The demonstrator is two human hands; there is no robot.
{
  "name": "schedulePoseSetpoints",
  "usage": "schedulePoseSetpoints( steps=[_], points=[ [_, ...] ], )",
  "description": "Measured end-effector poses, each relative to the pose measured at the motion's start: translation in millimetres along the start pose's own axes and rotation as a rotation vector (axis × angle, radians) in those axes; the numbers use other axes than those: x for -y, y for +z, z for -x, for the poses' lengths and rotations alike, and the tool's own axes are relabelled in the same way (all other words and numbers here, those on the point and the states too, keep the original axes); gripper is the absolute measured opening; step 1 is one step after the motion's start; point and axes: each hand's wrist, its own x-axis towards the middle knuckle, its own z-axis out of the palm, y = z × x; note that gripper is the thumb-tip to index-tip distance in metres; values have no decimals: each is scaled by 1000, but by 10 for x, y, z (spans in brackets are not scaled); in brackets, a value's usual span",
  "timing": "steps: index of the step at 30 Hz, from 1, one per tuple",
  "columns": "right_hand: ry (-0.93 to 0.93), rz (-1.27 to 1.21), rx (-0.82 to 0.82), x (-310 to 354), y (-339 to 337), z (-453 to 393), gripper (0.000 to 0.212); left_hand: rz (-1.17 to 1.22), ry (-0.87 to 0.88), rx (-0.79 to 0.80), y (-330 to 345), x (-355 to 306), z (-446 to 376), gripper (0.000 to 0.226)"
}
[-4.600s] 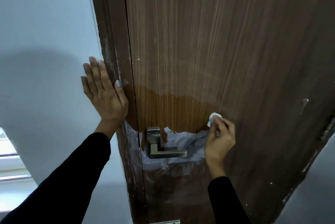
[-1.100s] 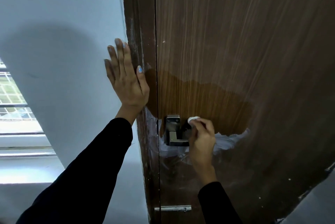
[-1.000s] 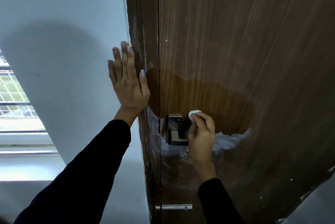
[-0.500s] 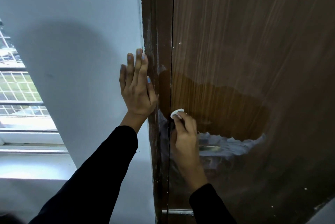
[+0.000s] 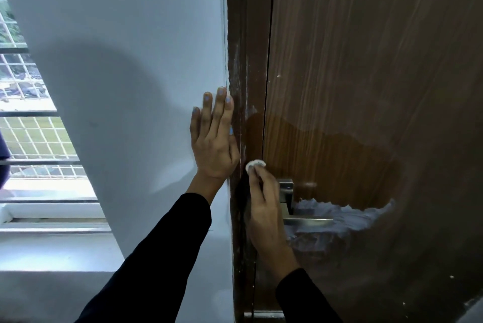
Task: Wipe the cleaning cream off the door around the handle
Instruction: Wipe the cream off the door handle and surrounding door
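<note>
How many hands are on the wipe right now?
1: the right hand alone pinches the white wipe at the door edge; the left hand lies flat on the wall.

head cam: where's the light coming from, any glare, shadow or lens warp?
Head view: daylight enters from the barred window at left; a soft broad shadow lies on the pale blue wall; streaky sheen runs down the brown wood-grain door; wide-angle warp bows the dark door frame; focus fairly sharp.
</note>
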Motion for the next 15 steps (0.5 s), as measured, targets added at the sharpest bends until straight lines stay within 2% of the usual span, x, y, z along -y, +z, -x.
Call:
schedulePoseSetpoints(
  steps=[4,9,11,13,15],
  points=[
    [47,-34,25,48,127,64,39,-17,-7,38,18,-1,97,58],
    [359,-159,186,-58,400,850,32,-32,-27,57,83,-3,170,56],
    [404,-178,180,-39,419,908,36,-39,-23,54,100,10,178,56],
    [374,-175,141,44,372,758,41,-40,-22,53,105,8,180,55],
    [338,-98,15,85,362,548,45,-38,-19,56,101,4,182,54]
  ],
)
